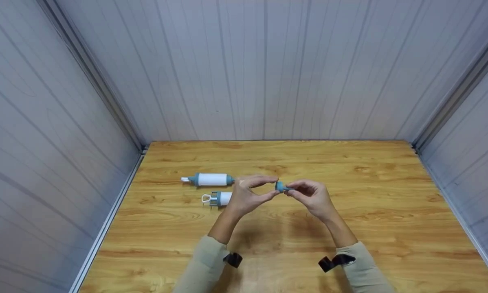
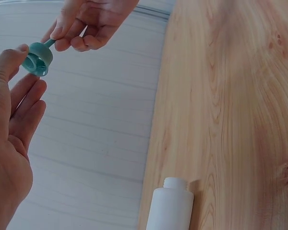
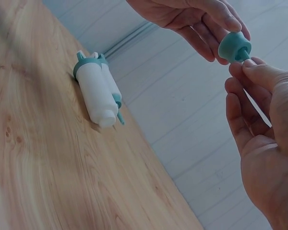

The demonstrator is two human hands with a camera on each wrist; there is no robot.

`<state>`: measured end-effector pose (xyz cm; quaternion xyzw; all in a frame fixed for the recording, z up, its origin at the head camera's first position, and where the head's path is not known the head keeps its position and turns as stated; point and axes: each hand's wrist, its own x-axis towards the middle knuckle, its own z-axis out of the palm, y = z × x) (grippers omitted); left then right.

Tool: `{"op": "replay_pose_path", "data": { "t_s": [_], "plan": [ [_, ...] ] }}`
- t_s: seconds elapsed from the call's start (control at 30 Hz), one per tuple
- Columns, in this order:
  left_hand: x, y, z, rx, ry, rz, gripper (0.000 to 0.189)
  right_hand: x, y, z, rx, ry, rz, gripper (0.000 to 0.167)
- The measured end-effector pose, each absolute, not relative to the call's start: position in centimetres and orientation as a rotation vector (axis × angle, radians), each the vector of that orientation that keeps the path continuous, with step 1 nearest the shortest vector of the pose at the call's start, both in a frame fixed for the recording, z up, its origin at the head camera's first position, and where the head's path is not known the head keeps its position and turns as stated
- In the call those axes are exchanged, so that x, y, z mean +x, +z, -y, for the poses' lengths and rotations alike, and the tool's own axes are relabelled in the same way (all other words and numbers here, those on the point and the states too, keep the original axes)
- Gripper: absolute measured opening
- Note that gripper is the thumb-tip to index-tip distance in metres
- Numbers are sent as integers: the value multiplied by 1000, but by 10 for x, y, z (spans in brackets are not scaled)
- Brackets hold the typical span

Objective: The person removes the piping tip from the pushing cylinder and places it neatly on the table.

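Note:
Between my hands, held above the table, is a small teal nozzle cap (image 1: 280, 186) with a thin stem. My left hand (image 1: 247, 196) pinches its wide, open end between thumb and fingers. The stem is pinched by my right hand (image 1: 312, 197), from the other side. In the left wrist view the hollow inside of the cap (image 2: 37, 58) shows. Below my left hand lies a white bottle (image 3: 93, 91) on its side, its bare neck facing right and a teal collar with a white ring handle at the other end; the head view hides part of it.
Behind it lies a second white bottle (image 1: 212, 179) with teal ends, a thin teal nozzle (image 3: 120, 117) on its right end. The wooden table (image 1: 370, 228) is enclosed by pale panel walls (image 1: 268, 73) at the back and both sides.

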<state>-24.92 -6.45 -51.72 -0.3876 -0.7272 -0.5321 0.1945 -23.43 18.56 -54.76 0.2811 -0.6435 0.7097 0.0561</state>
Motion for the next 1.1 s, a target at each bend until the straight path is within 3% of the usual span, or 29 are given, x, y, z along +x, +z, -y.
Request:
{"op": "replay_pose_path", "data": {
  "t_s": [1.1],
  "plan": [
    [-246, -517, 63, -1014, -1596, 2135, 23, -232, -544, -180, 835, 2084, 1898, 15]
  ]
}}
